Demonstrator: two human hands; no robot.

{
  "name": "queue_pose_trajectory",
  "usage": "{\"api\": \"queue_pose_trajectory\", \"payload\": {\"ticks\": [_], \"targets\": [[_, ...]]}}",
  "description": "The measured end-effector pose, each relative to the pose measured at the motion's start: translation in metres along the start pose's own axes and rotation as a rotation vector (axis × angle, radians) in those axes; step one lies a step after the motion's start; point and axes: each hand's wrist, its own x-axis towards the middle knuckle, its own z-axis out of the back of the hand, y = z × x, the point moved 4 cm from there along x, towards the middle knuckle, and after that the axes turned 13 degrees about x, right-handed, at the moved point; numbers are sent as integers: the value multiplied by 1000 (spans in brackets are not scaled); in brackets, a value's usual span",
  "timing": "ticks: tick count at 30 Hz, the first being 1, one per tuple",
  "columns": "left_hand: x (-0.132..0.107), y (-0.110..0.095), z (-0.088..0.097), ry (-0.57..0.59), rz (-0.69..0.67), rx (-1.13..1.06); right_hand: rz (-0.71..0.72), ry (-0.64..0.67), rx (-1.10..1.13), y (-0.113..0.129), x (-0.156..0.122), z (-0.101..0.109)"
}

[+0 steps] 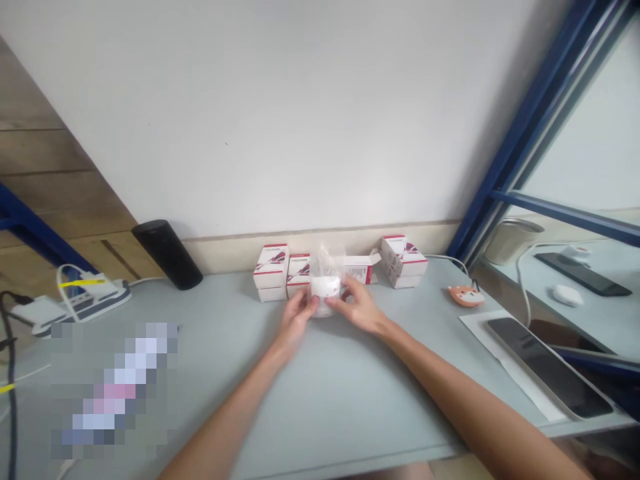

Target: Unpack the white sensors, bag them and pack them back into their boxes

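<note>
Between my two hands is a small white container in a clear plastic bag (325,288), whose loose top sticks up. My left hand (296,317) grips it from the left, thumb at its front. On its right side, my right hand (361,305) has its fingers and thumb around it. Right behind it lies a white and red box (357,268) with its end flap open. To the left stand white boxes with red edges (271,270) and another such box (299,272). Two more stacked boxes (404,260) stand to the right.
A black cylinder (167,255) stands by the wall at left, near a power strip (83,305) with cables. At right are an orange animal-faced object (466,296), a white sheet (505,363) and a phone (550,367). A mirror (585,267) in a blue frame borders the table.
</note>
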Motion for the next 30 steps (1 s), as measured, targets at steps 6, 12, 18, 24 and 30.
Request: {"api": "queue_pose_trajectory", "payload": {"ticks": [6, 12, 18, 24, 30], "targets": [[-4, 5, 5, -25, -50, 307, 11, 133, -169, 6, 1, 9], [-9, -3, 15, 37, -179, 678, -63, 261, -237, 17, -2, 13], [-8, 5, 15, 66, -207, 759, -37, 328, -282, 17, -1, 18], [-18, -2, 6, -58, -203, 612, -10, 315, -433, -5, 0, 13], [-17, -9, -3, -53, -98, 270, 29, 325, -433, -1, -2, 8]]}}
